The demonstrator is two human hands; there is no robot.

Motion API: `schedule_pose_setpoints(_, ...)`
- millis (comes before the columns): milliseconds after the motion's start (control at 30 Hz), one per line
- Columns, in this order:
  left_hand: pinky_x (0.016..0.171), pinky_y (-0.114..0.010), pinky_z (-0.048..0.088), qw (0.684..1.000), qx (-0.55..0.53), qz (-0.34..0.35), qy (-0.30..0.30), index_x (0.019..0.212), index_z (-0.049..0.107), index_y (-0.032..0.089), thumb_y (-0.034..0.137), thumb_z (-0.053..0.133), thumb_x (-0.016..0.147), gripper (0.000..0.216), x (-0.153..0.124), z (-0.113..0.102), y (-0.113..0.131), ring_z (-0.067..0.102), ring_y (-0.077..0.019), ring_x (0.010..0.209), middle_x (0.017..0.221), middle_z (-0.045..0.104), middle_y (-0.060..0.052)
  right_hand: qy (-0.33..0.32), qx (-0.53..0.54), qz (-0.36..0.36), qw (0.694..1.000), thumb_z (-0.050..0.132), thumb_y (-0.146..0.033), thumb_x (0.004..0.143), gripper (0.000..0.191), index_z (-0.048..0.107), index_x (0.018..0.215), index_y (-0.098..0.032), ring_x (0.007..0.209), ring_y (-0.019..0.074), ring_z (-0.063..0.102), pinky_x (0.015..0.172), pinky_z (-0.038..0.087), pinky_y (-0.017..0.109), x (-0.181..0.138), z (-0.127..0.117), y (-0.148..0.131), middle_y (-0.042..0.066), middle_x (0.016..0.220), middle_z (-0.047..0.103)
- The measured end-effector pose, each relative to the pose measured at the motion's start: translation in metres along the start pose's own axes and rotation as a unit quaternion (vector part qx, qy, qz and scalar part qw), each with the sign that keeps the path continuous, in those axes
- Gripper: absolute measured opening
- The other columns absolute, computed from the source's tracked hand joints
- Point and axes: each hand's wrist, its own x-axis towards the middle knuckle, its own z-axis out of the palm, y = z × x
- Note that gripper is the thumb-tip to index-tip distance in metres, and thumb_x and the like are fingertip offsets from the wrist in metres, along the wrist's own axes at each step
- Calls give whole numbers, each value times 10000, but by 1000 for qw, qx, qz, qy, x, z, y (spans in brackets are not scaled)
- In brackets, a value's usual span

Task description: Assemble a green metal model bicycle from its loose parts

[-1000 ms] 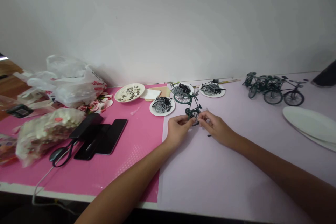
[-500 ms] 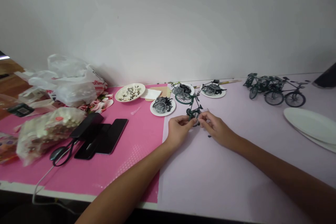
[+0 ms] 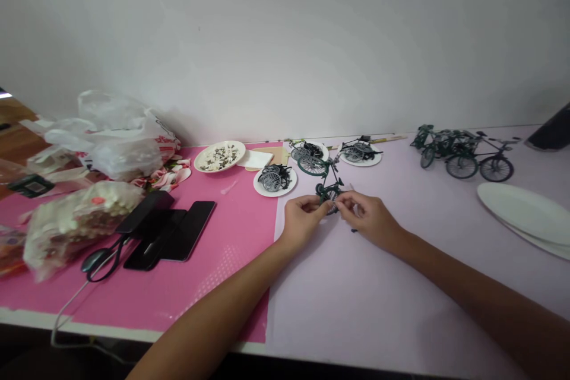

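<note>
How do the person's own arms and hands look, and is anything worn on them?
The left arm and the right arm are bare as far as the picture shows; no sleeve is visible. The left hand and the right hand wear no glove. I see no watch, bracelet or ring, though the fingers look small here.

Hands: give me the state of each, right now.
Left hand: closed, pinching the near end of the miniature bicycle.
Right hand: closed, fingertips pinching the same miniature bicycle from the other side.
</note>
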Motion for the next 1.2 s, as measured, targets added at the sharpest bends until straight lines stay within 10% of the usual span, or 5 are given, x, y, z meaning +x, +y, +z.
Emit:
schedule_pose_setpoints(567, 537, -255, 402, 999, 24, 25, -6, 684, 728, 113, 515, 891, 676, 433, -2, -1, 2, 588, -162, 613, 635, 680, -67, 23, -117, -100, 988, 578, -356, 965, 239, 791, 912, -262, 605, 198, 650, 604, 521, 352, 0, -6, 3, 39, 725, 755)
schedule_pose_setpoints(1200, 523, -251, 325, 997, 60, 50, -19, 663, 700, 122, 537, 873, 691, 450, -5, 1, -3, 470, -119, 571, 579, 582, -22, 44, -223, -167, 959, 554, -258, 973, 192, 625, 798, -226, 738, 212, 584, 586, 396, 327, 4, -10, -9, 54, 720, 648)
